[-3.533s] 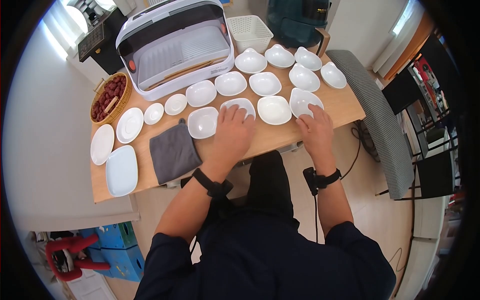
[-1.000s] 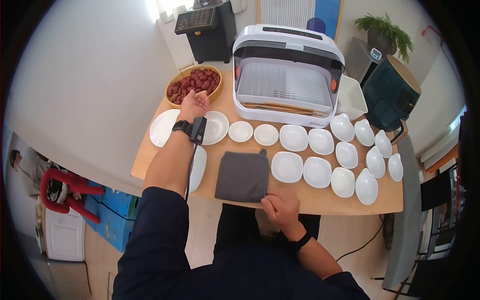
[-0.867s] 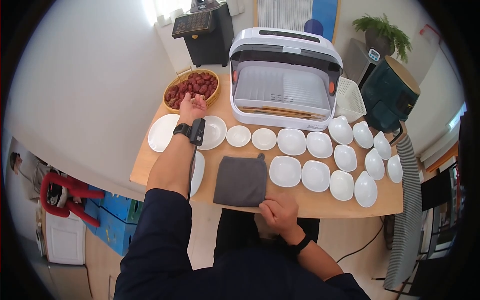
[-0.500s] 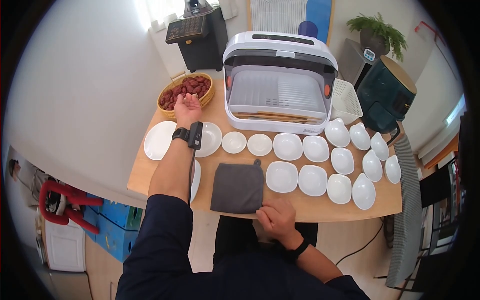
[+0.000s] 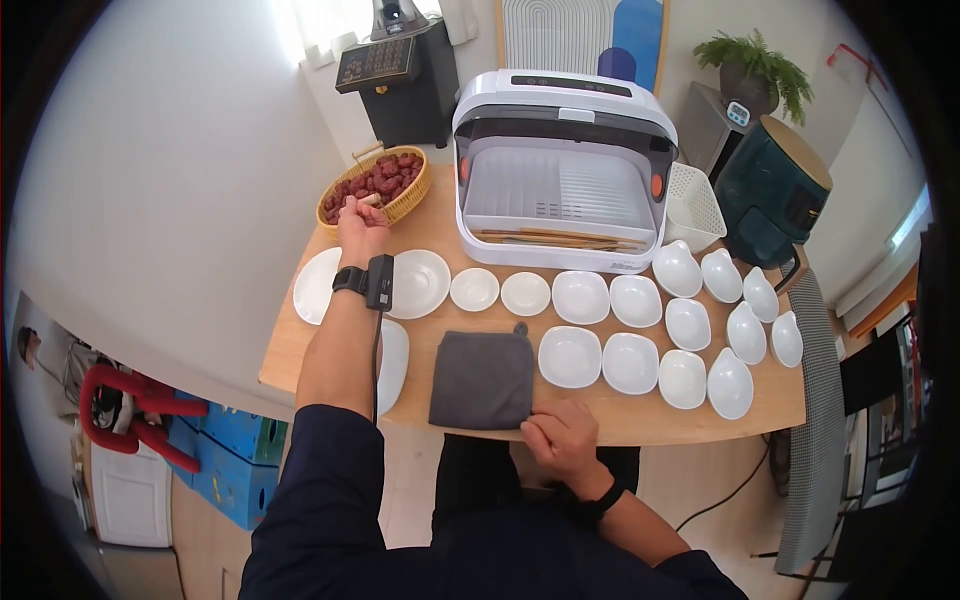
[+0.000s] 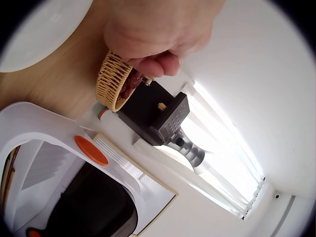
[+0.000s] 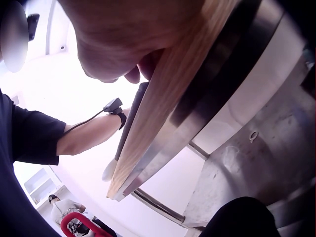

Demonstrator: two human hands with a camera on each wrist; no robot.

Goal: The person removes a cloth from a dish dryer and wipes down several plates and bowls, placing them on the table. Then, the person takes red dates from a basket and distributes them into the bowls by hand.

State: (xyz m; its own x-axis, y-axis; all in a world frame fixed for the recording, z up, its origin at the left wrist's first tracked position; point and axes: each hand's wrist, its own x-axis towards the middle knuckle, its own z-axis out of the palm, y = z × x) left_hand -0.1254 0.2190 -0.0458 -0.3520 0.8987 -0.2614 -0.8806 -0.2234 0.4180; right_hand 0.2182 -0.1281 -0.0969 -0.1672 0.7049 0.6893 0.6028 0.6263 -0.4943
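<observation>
In the head view my left hand (image 5: 362, 226) is at the near handle (image 5: 371, 200) of a wicker basket (image 5: 408, 207), fingers curled round it. The basket holds dark red dried dates (image 5: 385, 180) and leans, its right wall showing. From the left wrist view, curled fingertips (image 6: 165, 64) hide part of the basket's rim (image 6: 112, 81). My right hand (image 5: 563, 436) rests on the table's front edge with loosely curled fingers, beside the corner of a folded grey cloth (image 5: 482, 380). Nothing shows in that hand. White plates (image 5: 420, 284) lie near my left forearm.
Several white dishes (image 5: 570, 357) and spouted bowls (image 5: 730, 384) fill the table's right half. Behind them stand a dish dryer (image 5: 565, 90), a white plastic basket (image 5: 697, 205) and a green air fryer (image 5: 775, 185). A wall lies close on the left.
From the dishes at right, both hands have moved: the left to the date basket, the right to the table edge. Lately the left hand has turned over at the handle, and the basket has tipped.
</observation>
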